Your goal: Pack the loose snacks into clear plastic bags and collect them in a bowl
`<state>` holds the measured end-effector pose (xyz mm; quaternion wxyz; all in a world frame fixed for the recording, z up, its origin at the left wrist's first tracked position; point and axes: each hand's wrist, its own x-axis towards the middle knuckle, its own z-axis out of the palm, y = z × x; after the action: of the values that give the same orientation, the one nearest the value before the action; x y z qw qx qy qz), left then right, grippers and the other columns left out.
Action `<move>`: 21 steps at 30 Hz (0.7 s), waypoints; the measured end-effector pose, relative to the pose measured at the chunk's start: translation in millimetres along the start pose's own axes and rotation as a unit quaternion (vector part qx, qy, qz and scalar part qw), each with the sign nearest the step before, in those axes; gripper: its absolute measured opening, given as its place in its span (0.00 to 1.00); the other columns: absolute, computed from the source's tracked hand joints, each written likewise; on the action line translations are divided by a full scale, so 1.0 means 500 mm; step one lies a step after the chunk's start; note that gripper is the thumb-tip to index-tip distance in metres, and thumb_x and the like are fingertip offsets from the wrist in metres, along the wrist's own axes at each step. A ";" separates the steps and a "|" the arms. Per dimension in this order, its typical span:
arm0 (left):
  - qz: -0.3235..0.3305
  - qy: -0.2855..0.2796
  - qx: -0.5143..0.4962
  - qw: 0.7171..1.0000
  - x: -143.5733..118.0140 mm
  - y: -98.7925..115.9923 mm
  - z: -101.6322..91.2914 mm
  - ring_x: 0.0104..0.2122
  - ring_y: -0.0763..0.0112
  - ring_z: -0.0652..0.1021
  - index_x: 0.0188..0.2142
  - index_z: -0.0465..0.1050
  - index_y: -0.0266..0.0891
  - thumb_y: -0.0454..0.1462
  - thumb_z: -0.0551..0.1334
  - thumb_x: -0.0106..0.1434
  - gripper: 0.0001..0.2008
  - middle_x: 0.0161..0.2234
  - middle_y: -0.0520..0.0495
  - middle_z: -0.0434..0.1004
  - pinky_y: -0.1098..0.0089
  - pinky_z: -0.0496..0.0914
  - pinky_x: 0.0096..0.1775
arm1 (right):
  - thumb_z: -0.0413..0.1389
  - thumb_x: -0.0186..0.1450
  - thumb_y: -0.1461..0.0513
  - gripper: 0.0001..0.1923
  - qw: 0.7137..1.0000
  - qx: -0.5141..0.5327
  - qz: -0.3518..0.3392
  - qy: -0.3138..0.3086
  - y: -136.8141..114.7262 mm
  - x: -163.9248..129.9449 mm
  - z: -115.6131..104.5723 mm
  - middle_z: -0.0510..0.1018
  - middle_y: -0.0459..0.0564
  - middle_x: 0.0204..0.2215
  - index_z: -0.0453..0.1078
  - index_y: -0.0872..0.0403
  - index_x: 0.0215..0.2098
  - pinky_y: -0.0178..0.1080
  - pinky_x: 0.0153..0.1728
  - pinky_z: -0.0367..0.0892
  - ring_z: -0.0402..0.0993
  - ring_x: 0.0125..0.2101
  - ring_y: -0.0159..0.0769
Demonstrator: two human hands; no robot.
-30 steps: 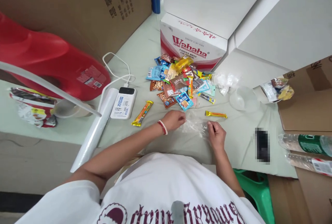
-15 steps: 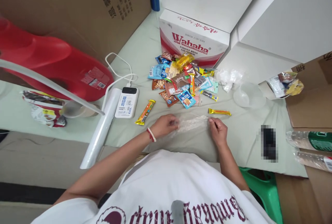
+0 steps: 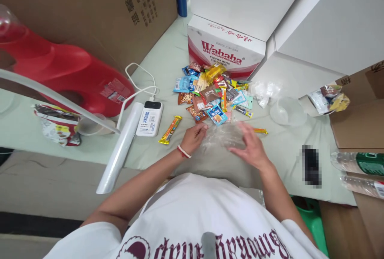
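A clear plastic bag (image 3: pixel 220 137) lies on the pale green sheet in front of me. My left hand (image 3: pixel 193 138) pinches the bag's left edge. Fingers spread, my right hand (image 3: pixel 250 147) lies flat over the bag's right side, motion-blurred. Just beyond both hands is a pile of small wrapped snacks (image 3: pixel 211 91). A yellow-orange snack bar (image 3: pixel 170 129) lies left of my left hand. Another gold-wrapped bar (image 3: pixel 260 131) pokes out past my right hand.
A white power bank (image 3: pixel 149 118) with cable and a roll of clear film (image 3: pixel 120 149) lie left. A red jug (image 3: pixel 60 75) stands far left, a Wahaha carton (image 3: pixel 225 53) behind the pile. A clear cup (image 3: pixel 286 111), phone (image 3: pixel 311 166) and bottles (image 3: pixel 357 163) lie right.
My right hand let go of the bag's right end, opened and moved left over the bag. My left hand shifted slightly forward, still holding the bag's edge.
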<state>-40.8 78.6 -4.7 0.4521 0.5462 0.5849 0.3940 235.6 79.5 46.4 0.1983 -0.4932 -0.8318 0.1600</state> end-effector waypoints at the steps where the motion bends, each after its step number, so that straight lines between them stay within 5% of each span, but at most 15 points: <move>1: 0.002 0.007 0.008 1.000 0.003 -0.003 0.003 0.27 0.68 0.75 0.37 0.74 0.41 0.56 0.52 0.70 0.23 0.26 0.51 0.76 0.69 0.68 0.32 | 0.60 0.70 0.51 0.30 0.998 -0.014 -0.025 -0.057 -0.014 0.012 0.011 0.76 0.57 0.57 0.66 0.45 0.68 0.42 0.44 0.74 0.76 0.49 0.45; 3: -0.013 0.039 0.019 0.999 0.010 -0.010 0.001 0.25 0.68 0.75 0.36 0.72 0.41 0.54 0.52 0.71 0.22 0.24 0.52 0.75 0.70 0.68 0.31 | 0.54 0.74 0.58 0.17 0.993 -0.039 -0.052 -0.094 -0.025 0.020 0.032 0.81 0.54 0.49 0.76 0.46 0.59 0.39 0.43 0.73 0.78 0.47 0.42; 6: -0.060 0.097 0.022 0.993 0.023 -0.020 -0.015 0.21 0.68 0.74 0.33 0.68 0.42 0.50 0.51 0.72 0.18 0.21 0.53 0.73 0.70 0.66 0.29 | 0.51 0.76 0.64 0.15 0.996 -0.064 -0.065 -0.007 -0.013 -0.024 0.042 0.84 0.53 0.42 0.80 0.49 0.49 0.39 0.40 0.72 0.78 0.40 0.39; 9: -0.087 0.132 0.037 0.987 0.036 -0.031 -0.028 0.19 0.69 0.71 0.31 0.64 0.44 0.47 0.50 0.73 0.16 0.19 0.54 0.69 0.69 0.64 0.28 | 0.52 0.74 0.66 0.15 0.992 -0.080 -0.072 0.062 0.002 -0.119 0.033 0.84 0.53 0.41 0.80 0.49 0.49 0.39 0.37 0.73 0.76 0.36 0.37; 15: -0.031 0.217 0.106 0.970 0.051 -0.044 -0.027 0.31 0.65 0.74 0.39 0.67 0.41 0.45 0.54 0.71 0.11 0.30 0.49 0.73 0.66 0.67 0.36 | 0.53 0.72 0.67 0.17 0.999 -0.021 -0.028 0.017 -0.021 -0.285 0.004 0.80 0.55 0.52 0.76 0.49 0.56 0.39 0.41 0.79 0.81 0.46 0.39; 18: 0.043 0.273 0.134 0.952 0.023 -0.033 -0.025 0.42 0.60 0.76 0.51 0.66 0.38 0.47 0.58 0.70 0.17 0.43 0.40 0.75 0.59 0.71 0.45 | 0.52 0.71 0.69 0.16 0.994 0.018 0.040 0.099 -0.035 -0.277 -0.028 0.81 0.52 0.45 0.77 0.48 0.51 0.39 0.42 0.78 0.82 0.43 0.38; 21: 0.149 0.317 0.229 0.908 -0.027 -0.012 -0.015 0.55 0.51 0.73 0.56 0.68 0.37 0.45 0.62 0.68 0.22 0.53 0.32 0.72 0.49 0.66 0.57 | 0.51 0.72 0.69 0.16 0.986 0.006 0.054 0.160 -0.038 -0.195 -0.037 0.82 0.51 0.41 0.77 0.47 0.48 0.44 0.45 0.77 0.80 0.42 0.40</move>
<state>-49.9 64.8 -7.1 0.0410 0.5620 0.6832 0.4645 272.4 -14.4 54.4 0.3228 -0.5556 -0.7603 0.0950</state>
